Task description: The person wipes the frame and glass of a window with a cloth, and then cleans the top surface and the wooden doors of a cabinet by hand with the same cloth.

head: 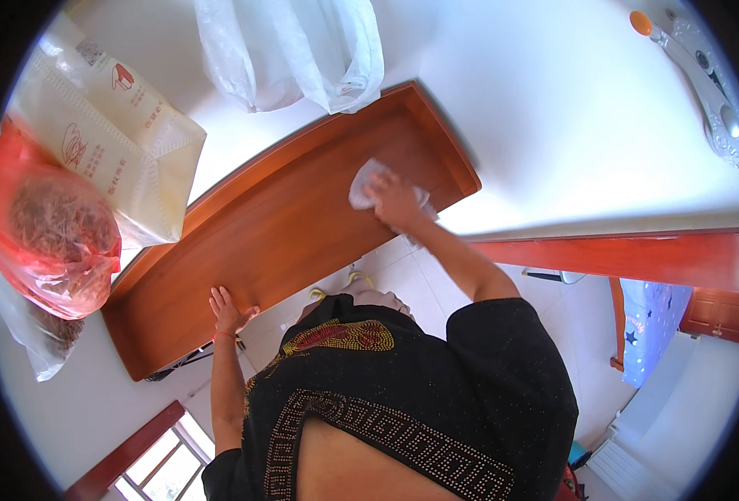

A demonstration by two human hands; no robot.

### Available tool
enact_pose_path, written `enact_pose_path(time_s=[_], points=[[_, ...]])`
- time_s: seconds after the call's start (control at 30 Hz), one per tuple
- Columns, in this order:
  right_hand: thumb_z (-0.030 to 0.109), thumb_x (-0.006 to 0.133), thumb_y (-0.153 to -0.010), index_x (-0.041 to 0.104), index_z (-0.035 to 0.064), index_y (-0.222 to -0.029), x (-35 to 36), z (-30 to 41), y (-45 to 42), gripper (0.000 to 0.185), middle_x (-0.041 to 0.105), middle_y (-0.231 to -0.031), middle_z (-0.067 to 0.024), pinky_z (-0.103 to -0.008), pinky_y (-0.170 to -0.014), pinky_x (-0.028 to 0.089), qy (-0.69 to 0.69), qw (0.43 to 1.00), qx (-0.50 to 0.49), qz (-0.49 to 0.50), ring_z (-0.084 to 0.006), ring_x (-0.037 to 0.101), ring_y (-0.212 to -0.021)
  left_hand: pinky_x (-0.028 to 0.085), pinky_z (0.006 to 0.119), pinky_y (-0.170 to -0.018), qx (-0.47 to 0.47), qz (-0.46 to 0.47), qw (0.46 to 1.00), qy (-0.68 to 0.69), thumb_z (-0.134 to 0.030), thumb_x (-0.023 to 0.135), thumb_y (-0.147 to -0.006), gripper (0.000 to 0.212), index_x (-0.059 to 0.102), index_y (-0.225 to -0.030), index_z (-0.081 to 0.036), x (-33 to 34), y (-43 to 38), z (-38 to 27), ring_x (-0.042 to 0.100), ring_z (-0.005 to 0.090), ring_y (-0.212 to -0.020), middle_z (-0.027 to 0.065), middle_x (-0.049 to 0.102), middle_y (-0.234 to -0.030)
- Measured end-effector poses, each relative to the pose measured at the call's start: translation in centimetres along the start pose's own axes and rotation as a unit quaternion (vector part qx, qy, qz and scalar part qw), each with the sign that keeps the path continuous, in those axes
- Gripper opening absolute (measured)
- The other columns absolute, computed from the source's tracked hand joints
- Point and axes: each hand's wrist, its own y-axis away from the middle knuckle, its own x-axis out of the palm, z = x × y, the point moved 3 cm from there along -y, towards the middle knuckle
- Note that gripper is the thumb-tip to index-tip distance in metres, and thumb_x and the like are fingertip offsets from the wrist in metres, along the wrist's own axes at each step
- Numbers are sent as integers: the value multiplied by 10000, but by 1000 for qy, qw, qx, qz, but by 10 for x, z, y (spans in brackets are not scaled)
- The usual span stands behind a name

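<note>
A long reddish-brown wooden top (269, 232) with a raised rim lies before me. My right hand (396, 199) presses a white cloth (362, 186) onto it near the right end. The hand looks slightly blurred, and part of the cloth hangs past the wrist towards the near edge. Towards the left end, my left hand (230, 313) rests at the near edge, fingers spread and nothing in it.
White plastic bags (294, 56) hang over the far edge. At left are a cream printed bag (138, 144) and a red plastic bag (62, 232) with dry, stringy contents. A red wooden frame (614, 253) is at right; beyond it stands a bed with blue star-patterned bedding (651, 325).
</note>
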Motion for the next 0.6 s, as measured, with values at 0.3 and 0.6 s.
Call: enact_pose_path(time_s=[0.3,0.6], points=[[200,572,-784,549,174,-1203,-1,-70,-99,421,416,-1376,-96,-546,-869,411,13,963,269,14,-354,403,-1181,137,438,-1138,0,18,1000,15,-513,808,-607,1271,20,-1445,26,-12,0,-9,4,431,-1397,237,-37,-1518],[163,602,-760,554,196,-1207,4,-58,-102,452,429,-1367,-29,-522,-892,421,-9,997,38,64,-294,412,-1215,135,442,-1138,-6,34,999,19,-525,809,-599,1285,13,-1447,21,-16,5,-14,-23,431,-1397,234,-59,-1518]])
